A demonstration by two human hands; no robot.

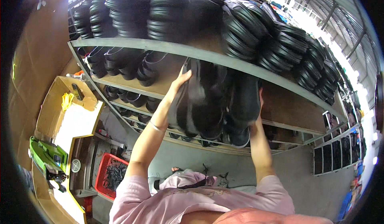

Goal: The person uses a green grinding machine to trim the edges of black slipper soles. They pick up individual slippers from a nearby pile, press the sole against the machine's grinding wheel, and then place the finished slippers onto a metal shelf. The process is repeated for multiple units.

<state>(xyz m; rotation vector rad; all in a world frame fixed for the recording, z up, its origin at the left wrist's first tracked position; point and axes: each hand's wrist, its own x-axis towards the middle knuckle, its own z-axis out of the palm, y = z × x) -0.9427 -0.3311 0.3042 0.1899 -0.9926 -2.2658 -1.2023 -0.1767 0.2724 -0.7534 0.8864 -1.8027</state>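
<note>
Black shoes (208,108) clamped between both hands at the rack (132,44)

The left hand (183,79) bears on the left side of the shoe bunch; the right hand (256,121), partly hidden, bears on the right side. Together they clamp the bunch between them; the shoes are blurred. The bunch is located at the front of the rack, just below its upper rail. Above the grip: dark stacks (168,18) on the top shelf. Left of the grip: black footwear (116,64) on the shelf below. Lower left of the grip: a red basket (103,169) and, farther out, a green machine (46,154).
</note>
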